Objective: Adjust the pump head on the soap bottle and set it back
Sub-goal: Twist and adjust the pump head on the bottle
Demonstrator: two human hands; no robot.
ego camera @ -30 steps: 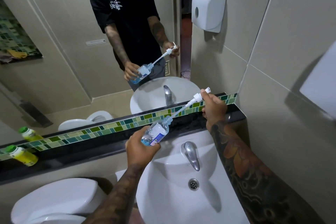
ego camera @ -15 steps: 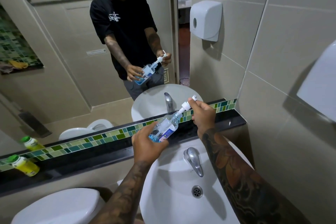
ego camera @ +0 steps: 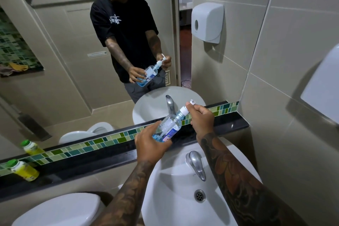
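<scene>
A clear soap bottle (ego camera: 169,124) with blue liquid and a blue-and-white label is tilted above the black ledge, its neck pointing up to the right. My left hand (ego camera: 150,145) grips its lower body from below. The white pump head (ego camera: 185,109) sits at the bottle's neck, its collar against the opening, and my right hand (ego camera: 200,119) pinches it with the nozzle poking out above my fingers. The mirror repeats both hands and the bottle.
A white sink (ego camera: 183,207) with a chrome tap (ego camera: 195,165) lies below the hands. The black ledge (ego camera: 91,158) carries a green-capped yellow bottle (ego camera: 23,169) at far left. A toilet lid (ego camera: 60,211) is lower left; a wall dispenser (ego camera: 207,22) hangs on the right.
The pump's long tube, drawn far out a second ago, has slid down into the bottle. My right hand has come in to the neck, and both hands moved slightly right and higher.
</scene>
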